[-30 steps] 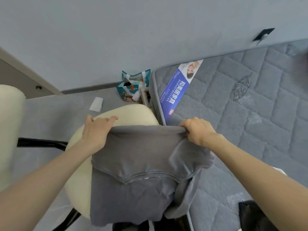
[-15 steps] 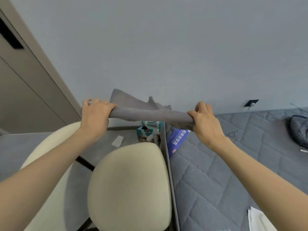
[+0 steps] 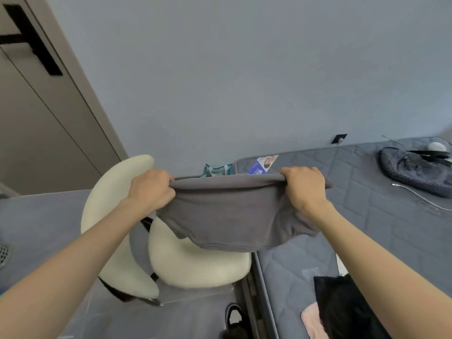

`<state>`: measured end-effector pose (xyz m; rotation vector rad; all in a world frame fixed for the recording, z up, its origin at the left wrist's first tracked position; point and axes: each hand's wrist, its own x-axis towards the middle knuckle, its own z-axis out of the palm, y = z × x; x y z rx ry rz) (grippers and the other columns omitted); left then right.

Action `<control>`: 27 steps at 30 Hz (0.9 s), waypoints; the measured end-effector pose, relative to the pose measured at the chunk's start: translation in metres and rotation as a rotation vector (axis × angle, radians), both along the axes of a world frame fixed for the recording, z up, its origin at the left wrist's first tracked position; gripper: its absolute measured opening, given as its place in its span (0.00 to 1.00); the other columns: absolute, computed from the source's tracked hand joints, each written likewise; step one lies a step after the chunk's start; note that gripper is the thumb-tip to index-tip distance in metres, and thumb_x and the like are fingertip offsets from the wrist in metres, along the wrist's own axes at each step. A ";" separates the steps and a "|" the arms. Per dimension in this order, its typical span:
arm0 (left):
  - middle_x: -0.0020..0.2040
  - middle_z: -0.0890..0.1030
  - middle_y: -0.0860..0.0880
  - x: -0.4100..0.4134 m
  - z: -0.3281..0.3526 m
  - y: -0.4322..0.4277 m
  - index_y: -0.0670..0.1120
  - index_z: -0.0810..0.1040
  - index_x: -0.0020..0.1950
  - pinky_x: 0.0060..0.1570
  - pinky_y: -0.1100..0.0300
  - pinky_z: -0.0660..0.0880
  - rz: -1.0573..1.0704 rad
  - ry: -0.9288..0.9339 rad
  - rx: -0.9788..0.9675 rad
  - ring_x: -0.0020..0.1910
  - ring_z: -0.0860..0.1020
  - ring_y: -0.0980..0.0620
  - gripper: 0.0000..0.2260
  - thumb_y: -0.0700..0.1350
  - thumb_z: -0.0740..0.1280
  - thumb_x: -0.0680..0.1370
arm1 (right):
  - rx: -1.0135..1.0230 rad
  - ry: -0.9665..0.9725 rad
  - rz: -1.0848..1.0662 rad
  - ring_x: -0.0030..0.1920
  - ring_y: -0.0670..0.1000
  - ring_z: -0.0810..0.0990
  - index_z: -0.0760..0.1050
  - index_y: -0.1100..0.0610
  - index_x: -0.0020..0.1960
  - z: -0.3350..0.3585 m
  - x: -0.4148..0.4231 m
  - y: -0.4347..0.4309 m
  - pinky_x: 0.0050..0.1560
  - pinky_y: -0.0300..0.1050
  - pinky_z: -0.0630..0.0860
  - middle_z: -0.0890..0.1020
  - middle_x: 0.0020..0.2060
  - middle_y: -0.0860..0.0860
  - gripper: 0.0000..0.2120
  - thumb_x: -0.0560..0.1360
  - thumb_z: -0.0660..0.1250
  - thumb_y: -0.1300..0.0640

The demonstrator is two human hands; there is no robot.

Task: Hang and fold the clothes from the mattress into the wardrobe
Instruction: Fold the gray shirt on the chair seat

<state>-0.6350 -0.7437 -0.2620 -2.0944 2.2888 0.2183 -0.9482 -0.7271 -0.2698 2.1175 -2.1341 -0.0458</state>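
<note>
Grey shirt (image 3: 227, 216), folded over, hangs stretched between my left hand (image 3: 151, 189) and right hand (image 3: 305, 189), each clenched on its top fold, above the chair (image 3: 195, 267) by the mattress (image 3: 367, 228) edge; I judge I am mid-fold, and next it needs halving with edges matched.

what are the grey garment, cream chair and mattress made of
The grey garment looks like soft matte knit, maybe fleece or jersey: it sags and bunches between the left hand and right hand. The cream chair looks like smooth padded upholstery with a faint sheen, possibly faux leather. The mattress has grey quilted fabric, shown by stitched diamond panels.
</note>
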 end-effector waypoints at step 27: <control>0.58 0.78 0.47 -0.016 -0.190 -0.172 0.50 0.75 0.60 0.48 0.54 0.71 0.022 -0.204 0.364 0.56 0.77 0.44 0.14 0.39 0.57 0.78 | 0.450 0.048 0.007 0.55 0.55 0.75 0.77 0.50 0.53 -0.184 -0.013 -0.184 0.54 0.45 0.63 0.81 0.50 0.52 0.15 0.73 0.59 0.65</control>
